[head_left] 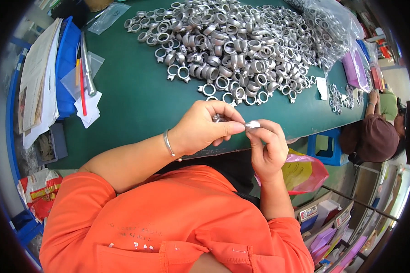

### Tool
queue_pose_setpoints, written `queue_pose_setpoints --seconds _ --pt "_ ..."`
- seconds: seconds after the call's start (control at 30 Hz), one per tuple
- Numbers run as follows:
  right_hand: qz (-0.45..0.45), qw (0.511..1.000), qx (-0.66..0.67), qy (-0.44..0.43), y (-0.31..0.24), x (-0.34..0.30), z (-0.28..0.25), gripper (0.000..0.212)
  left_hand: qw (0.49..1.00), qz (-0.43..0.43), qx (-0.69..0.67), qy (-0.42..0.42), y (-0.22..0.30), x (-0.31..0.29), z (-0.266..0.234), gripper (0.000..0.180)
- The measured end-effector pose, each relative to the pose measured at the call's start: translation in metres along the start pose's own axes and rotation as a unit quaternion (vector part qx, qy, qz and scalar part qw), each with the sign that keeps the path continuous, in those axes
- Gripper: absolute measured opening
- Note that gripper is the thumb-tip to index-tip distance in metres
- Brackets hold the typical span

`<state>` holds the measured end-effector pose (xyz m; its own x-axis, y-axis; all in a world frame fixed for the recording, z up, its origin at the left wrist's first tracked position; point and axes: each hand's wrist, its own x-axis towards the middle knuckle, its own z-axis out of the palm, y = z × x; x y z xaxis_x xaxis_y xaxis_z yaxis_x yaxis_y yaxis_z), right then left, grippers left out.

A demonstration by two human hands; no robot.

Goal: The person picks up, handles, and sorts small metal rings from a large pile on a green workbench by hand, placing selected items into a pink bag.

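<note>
Holding a small silver metal fitting [253, 123] between both hands, we keep it just above the near edge of the green table [136, 100], close to the chest. Our left hand [205, 127] is curled nearly closed, thumb and forefinger pinching one end of the fitting, and a second bit of metal seems to sit tucked inside the fist, though we cannot tell what it is. Our right hand [269, 145] is likewise almost closed, its fingertips pressed on the other end from below. We judge the fitting to be rigid, light for its size and rather slick, so a fingertip pinch across its rim or collar should hold it best; it looks sturdy and not likely to break if dropped, though small enough to roll away. A thin bracelet [168, 143] circles the left wrist above an orange sleeve [168, 218]. Farther out on the table lies a broad heap of metal rings [228, 50], well apart from the hands, with a clear plastic bag [332, 32] of more parts at its right end. At the table's left edge rest a metal rod [87, 63], a red pen [82, 88], small clear bags, a blue tray [66, 59] and a stack of papers [36, 77]. Beyond the right end another person in a dark cap [378, 136] is seated.
</note>
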<state>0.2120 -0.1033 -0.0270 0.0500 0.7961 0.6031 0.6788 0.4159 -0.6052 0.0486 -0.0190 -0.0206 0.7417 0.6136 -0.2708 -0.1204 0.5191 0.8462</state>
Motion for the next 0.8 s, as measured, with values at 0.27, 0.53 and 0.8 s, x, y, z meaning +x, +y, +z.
queue_pose_setpoints --seconds 0.27,0.53,0.8 --pt "-0.103 0.989 0.032 -0.103 -0.017 0.011 -0.003 0.017 0.976 -0.095 -0.198 0.0 -0.01 0.004 -0.002 0.029" --pt "0.073 0.967 -0.231 -0.076 0.05 0.021 -0.01 0.017 0.986 -0.098 -0.138 -0.008 -0.005 0.005 -0.004 0.009" --pt "0.089 0.994 0.06 -0.035 0.01 0.006 -0.002 0.017 0.997 -0.053 -0.049 0.027 -0.007 0.004 -0.001 0.02"
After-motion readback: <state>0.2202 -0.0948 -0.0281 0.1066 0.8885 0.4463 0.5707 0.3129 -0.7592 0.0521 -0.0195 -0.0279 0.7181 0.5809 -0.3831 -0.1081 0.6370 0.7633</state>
